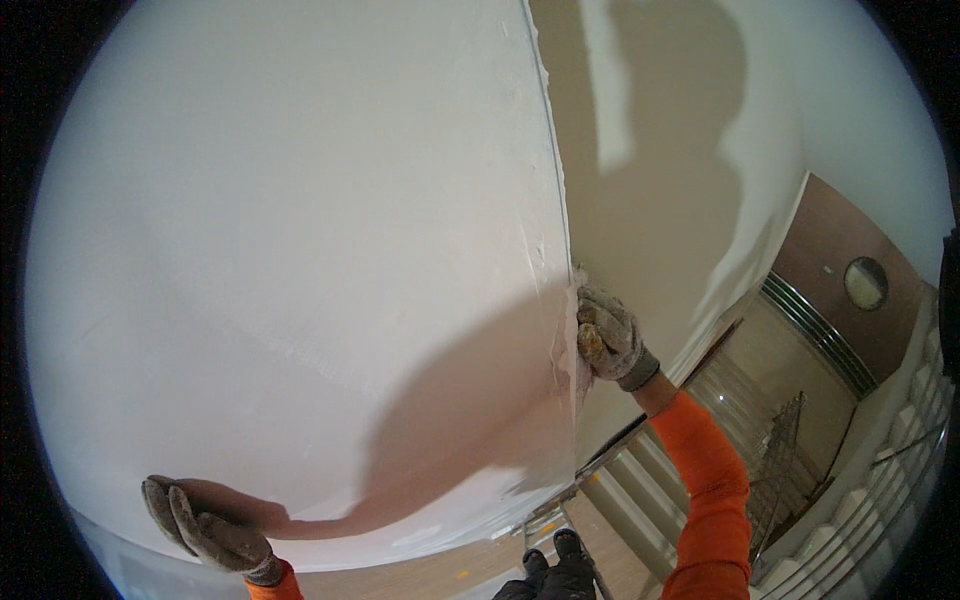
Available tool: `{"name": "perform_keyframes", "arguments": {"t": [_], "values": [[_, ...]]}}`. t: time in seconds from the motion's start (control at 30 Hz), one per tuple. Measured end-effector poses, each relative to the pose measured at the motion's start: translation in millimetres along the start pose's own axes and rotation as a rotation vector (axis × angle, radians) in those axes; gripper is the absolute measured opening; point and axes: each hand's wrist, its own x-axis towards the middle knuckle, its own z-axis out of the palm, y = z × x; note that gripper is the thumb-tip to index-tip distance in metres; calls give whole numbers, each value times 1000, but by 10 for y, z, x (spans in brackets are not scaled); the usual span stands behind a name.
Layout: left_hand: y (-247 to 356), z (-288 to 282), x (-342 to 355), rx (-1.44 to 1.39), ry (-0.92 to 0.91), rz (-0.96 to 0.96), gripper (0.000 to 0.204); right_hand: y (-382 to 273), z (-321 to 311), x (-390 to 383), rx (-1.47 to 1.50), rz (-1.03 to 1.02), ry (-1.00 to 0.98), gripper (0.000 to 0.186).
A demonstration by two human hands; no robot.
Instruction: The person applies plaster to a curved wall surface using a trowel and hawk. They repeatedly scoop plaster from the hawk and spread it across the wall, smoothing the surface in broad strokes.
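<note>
A tall white wall (300,230) fills most of the head view, with an upright corner edge on its right side. Wet plaster (562,340) is smeared in rough streaks along that edge. My right hand (610,345), in a grey glove, is closed around a plastering tool (591,341) and sits at the corner edge. Only a yellowish-brown bit of the tool's handle shows; its blade is hidden. Low on the left, my gloved left hand (215,530) has its fingers stretched out, close to the wall's lower part. Whether it touches the surface I cannot tell.
My feet (552,550) are on a ladder (545,524). Below right, stairs (640,495) run down beside metal railings (860,540). A brown panel with a round opening (865,283) stands at the far right. Beyond the corner, a second wall face (670,200) carries my shadow.
</note>
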Motion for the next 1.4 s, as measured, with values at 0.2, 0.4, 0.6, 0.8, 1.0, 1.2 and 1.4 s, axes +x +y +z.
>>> {"name": "perform_keyframes", "arguments": {"t": [0.2, 0.4, 0.6, 0.8, 1.0, 1.2, 1.4], "values": [[101, -44, 103, 92, -54, 1, 46, 52, 12, 73, -161, -62, -6, 52], [-45, 22, -9, 53, -22, -4, 44, -36, -103, -163, -479, 45, -131, 69], [126, 78, 197, -27, -19, 59, 44, -108, -545, -500, -783, 110, -264, 82], [94, 15, 156, -67, -34, 63, 41, -1045, -1043, -417, -382, 737, 183, 55], [303, 30, 414, -67, -1, 141, 35, -1920, -1188, -570, 249, 1411, 430, 30], [221, 8, 412, -121, -24, 155, 45, -2224, -1066, -709, 175, 1071, 423, 34], [228, 45, 408, -135, -20, 155, 46, -2544, -682, -730, -72, 1176, 405, 24]]}}
